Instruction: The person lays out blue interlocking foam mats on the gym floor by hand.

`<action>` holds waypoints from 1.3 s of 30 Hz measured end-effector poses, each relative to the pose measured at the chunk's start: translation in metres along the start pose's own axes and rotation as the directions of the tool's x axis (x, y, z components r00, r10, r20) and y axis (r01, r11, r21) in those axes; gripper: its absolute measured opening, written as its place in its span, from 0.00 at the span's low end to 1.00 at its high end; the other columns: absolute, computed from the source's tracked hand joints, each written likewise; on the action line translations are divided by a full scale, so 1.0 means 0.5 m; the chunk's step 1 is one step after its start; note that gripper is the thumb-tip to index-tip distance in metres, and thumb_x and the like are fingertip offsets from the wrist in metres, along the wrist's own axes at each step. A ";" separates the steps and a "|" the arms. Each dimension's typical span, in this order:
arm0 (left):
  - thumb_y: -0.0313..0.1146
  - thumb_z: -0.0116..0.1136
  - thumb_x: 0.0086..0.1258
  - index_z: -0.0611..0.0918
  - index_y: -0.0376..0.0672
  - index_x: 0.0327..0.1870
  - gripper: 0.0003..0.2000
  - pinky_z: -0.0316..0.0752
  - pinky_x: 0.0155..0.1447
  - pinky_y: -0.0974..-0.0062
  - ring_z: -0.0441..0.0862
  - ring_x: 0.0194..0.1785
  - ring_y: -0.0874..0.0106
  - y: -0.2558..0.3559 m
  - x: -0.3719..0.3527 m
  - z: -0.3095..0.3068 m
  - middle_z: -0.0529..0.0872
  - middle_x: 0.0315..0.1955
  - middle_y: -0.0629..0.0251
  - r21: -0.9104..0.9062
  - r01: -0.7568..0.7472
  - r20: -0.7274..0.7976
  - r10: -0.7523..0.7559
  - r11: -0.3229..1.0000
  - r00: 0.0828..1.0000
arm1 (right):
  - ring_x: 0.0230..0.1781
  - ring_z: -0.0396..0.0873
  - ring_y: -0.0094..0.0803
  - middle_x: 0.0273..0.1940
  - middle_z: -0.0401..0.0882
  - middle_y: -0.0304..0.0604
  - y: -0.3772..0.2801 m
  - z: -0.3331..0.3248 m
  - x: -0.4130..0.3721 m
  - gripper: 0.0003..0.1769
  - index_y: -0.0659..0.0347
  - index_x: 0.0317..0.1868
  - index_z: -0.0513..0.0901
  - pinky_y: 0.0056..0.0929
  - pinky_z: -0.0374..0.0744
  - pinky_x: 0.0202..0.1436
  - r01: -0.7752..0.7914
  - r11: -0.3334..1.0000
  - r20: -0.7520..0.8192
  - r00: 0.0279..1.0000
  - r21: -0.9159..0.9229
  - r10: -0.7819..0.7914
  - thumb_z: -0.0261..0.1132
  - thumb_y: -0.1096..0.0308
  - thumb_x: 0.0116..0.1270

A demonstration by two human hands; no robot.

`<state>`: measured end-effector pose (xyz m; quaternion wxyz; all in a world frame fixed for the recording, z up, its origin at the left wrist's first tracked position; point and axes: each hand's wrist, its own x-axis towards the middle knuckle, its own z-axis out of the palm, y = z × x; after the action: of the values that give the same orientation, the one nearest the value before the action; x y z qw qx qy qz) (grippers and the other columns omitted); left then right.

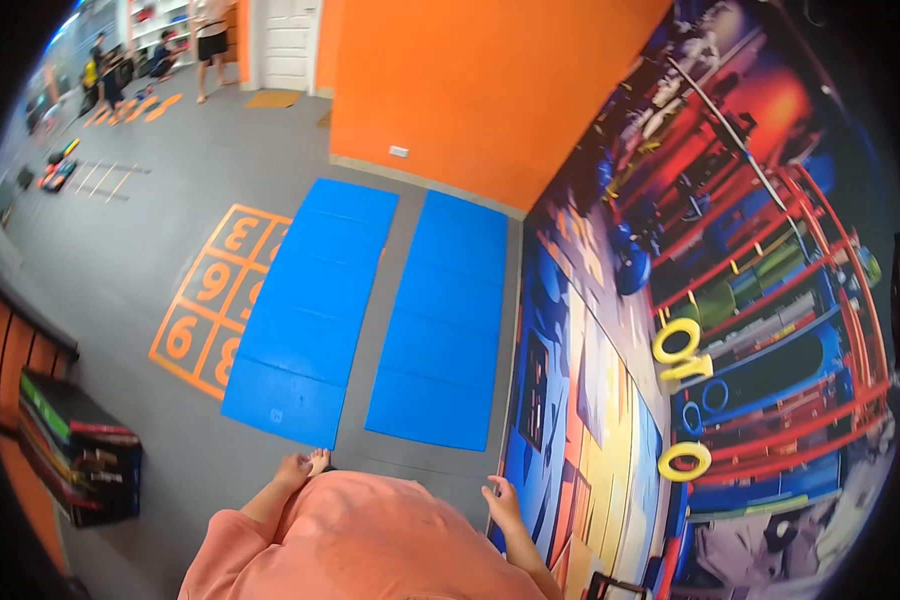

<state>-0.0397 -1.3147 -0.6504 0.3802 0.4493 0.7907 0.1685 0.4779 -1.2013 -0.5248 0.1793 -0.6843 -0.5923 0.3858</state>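
Observation:
My left hand (293, 470) hangs at the left side of my body, close to the near end of a blue mat (305, 320); its fingers are small and what they do is hard to make out. To the right, my right hand (503, 496) is raised a little with fingers apart and nothing in it, below a second blue mat (440, 320). Both mats lie flat on the grey floor, side by side with a narrow gap. Part of a bare foot (319, 460) shows beside my left hand.
An orange number grid (210, 300) lies left of the mats. A black bin (100, 470) of items stands at the lower left. An orange wall (450, 90) and a mural wall (590, 360) border the floor. People (212, 45) are far back left.

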 end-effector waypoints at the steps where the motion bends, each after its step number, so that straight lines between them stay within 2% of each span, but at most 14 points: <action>1: 0.41 0.61 0.64 0.83 0.39 0.47 0.16 0.78 0.55 0.57 0.84 0.48 0.52 -0.009 -0.040 0.029 0.86 0.43 0.50 -0.117 0.129 0.025 -0.127 0.985 0.992 | 0.64 0.73 0.49 0.58 0.78 0.55 -0.004 -0.017 0.017 0.24 0.57 0.58 0.80 0.42 0.69 0.69 0.025 1.000 0.070 0.997 0.015 -0.026 0.68 0.56 0.64; 4: 0.40 0.61 0.64 0.85 0.35 0.41 0.15 0.79 0.53 0.58 0.85 0.44 0.51 0.003 -0.153 0.096 0.88 0.37 0.48 -0.362 0.210 -0.065 -0.249 0.908 0.966 | 0.66 0.72 0.50 0.61 0.77 0.54 -0.002 -0.049 0.072 0.24 0.55 0.58 0.80 0.42 0.70 0.68 0.023 0.992 0.234 0.972 -0.127 0.008 0.67 0.55 0.65; 6: 0.41 0.62 0.66 0.84 0.39 0.46 0.16 0.78 0.55 0.60 0.83 0.50 0.52 0.049 -0.201 0.097 0.86 0.45 0.48 -0.378 0.272 -0.031 -0.306 0.885 0.952 | 0.65 0.72 0.51 0.61 0.77 0.54 0.031 -0.022 0.106 0.24 0.55 0.59 0.79 0.42 0.71 0.68 0.047 0.993 0.343 0.939 -0.112 -0.006 0.66 0.54 0.65; 9: 0.49 0.61 0.68 0.80 0.53 0.57 0.20 0.65 0.68 0.56 0.70 0.69 0.57 0.228 -0.258 0.039 0.71 0.66 0.53 -0.191 0.364 -0.059 -0.381 0.912 0.923 | 0.66 0.72 0.51 0.63 0.77 0.56 0.054 0.033 0.151 0.27 0.53 0.61 0.78 0.42 0.72 0.67 0.097 0.984 0.561 0.828 -0.149 0.003 0.66 0.50 0.66; 14: 0.60 0.59 0.64 0.78 0.57 0.64 0.29 0.57 0.72 0.47 0.68 0.71 0.58 0.330 -0.238 0.067 0.70 0.68 0.55 0.149 0.179 0.098 -0.195 0.972 0.976 | 0.68 0.72 0.49 0.63 0.77 0.57 0.093 0.184 0.148 0.33 0.49 0.65 0.77 0.42 0.72 0.68 0.120 0.930 0.758 0.619 -0.348 0.204 0.65 0.42 0.65; 18: 0.68 0.56 0.62 0.75 0.60 0.67 0.35 0.58 0.71 0.43 0.68 0.69 0.49 0.232 -0.162 0.153 0.70 0.66 0.55 0.313 0.002 0.292 -0.098 0.950 0.952 | 0.73 0.63 0.53 0.74 0.61 0.56 0.169 0.305 0.154 0.42 0.44 0.71 0.71 0.46 0.69 0.71 0.072 0.812 0.687 0.580 -0.579 0.438 0.64 0.34 0.61; 20: 0.70 0.56 0.61 0.74 0.61 0.68 0.37 0.55 0.71 0.43 0.64 0.72 0.49 0.117 -0.092 0.220 0.67 0.69 0.53 0.322 -0.068 0.260 -0.019 0.944 0.965 | 0.75 0.56 0.55 0.76 0.52 0.54 0.086 0.303 0.166 0.45 0.37 0.72 0.69 0.51 0.67 0.71 0.090 0.720 0.540 0.727 -0.688 0.425 0.65 0.30 0.56; 23: 0.69 0.58 0.60 0.74 0.61 0.68 0.37 0.54 0.72 0.44 0.64 0.72 0.50 0.032 0.020 0.265 0.64 0.71 0.52 0.423 -0.115 0.246 0.009 0.899 0.969 | 0.72 0.58 0.55 0.69 0.56 0.54 0.249 0.400 0.230 0.41 0.33 0.67 0.74 0.54 0.68 0.69 0.046 0.791 0.495 0.802 -0.610 0.334 0.69 0.33 0.52; 25: 0.64 0.62 0.58 0.82 0.59 0.59 0.30 0.53 0.72 0.46 0.66 0.70 0.52 -0.045 0.097 0.320 0.73 0.64 0.55 0.311 -0.212 -0.004 0.224 0.927 0.975 | 0.65 0.62 0.56 0.62 0.61 0.53 0.268 0.448 0.265 0.37 0.34 0.63 0.76 0.62 0.68 0.64 0.127 0.712 0.359 0.915 -0.690 0.185 0.68 0.36 0.52; 26: 0.64 0.62 0.58 0.82 0.59 0.59 0.30 0.53 0.72 0.46 0.66 0.70 0.52 -0.082 0.116 0.347 0.73 0.64 0.55 0.312 -0.212 0.031 0.213 0.926 0.977 | 0.62 0.63 0.58 0.60 0.62 0.53 0.298 0.453 0.281 0.32 0.37 0.58 0.78 0.60 0.68 0.63 0.162 0.793 0.306 0.952 -0.587 0.032 0.70 0.44 0.51; 28: 0.58 0.66 0.56 0.87 0.56 0.46 0.22 0.53 0.71 0.47 0.69 0.67 0.55 -0.116 0.178 0.405 0.82 0.52 0.61 0.417 -0.330 0.120 0.309 0.847 0.943 | 0.65 0.60 0.61 0.62 0.62 0.53 0.373 0.479 0.322 0.30 0.38 0.57 0.78 0.61 0.66 0.65 0.229 0.840 0.206 0.968 -0.492 -0.143 0.70 0.49 0.52; 30: 0.51 0.66 0.55 0.87 0.53 0.38 0.15 0.54 0.70 0.49 0.73 0.64 0.60 -0.117 0.217 0.407 0.85 0.45 0.68 0.384 -0.351 -0.004 0.382 0.854 0.924 | 0.69 0.55 0.63 0.64 0.61 0.53 0.414 0.504 0.353 0.29 0.39 0.57 0.77 0.62 0.63 0.66 0.310 0.764 0.150 0.950 -0.565 -0.274 0.71 0.51 0.53; 37: 0.44 0.68 0.54 0.82 0.51 0.34 0.12 0.61 0.66 0.57 0.77 0.58 0.64 -0.205 0.311 0.479 0.82 0.45 0.67 0.389 -0.508 -0.237 0.616 0.769 0.751 | 0.75 0.48 0.64 0.71 0.57 0.55 0.476 0.630 0.444 0.28 0.40 0.58 0.77 0.64 0.50 0.74 0.300 0.742 0.010 0.930 -0.600 -0.368 0.69 0.50 0.57; 39: 0.43 0.68 0.56 0.82 0.49 0.38 0.13 0.62 0.65 0.59 0.77 0.57 0.64 -0.193 0.325 0.472 0.81 0.47 0.65 0.352 -0.491 -0.195 0.576 0.797 0.794 | 0.76 0.46 0.63 0.73 0.56 0.55 0.449 0.629 0.447 0.27 0.41 0.59 0.77 0.65 0.49 0.75 0.319 0.716 0.025 0.921 -0.621 -0.389 0.68 0.50 0.59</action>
<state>0.0317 -1.2481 -0.9364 0.1268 0.6753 0.6926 0.2196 0.3962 -1.1084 -0.9538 0.0493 -0.5985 -0.7942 0.0932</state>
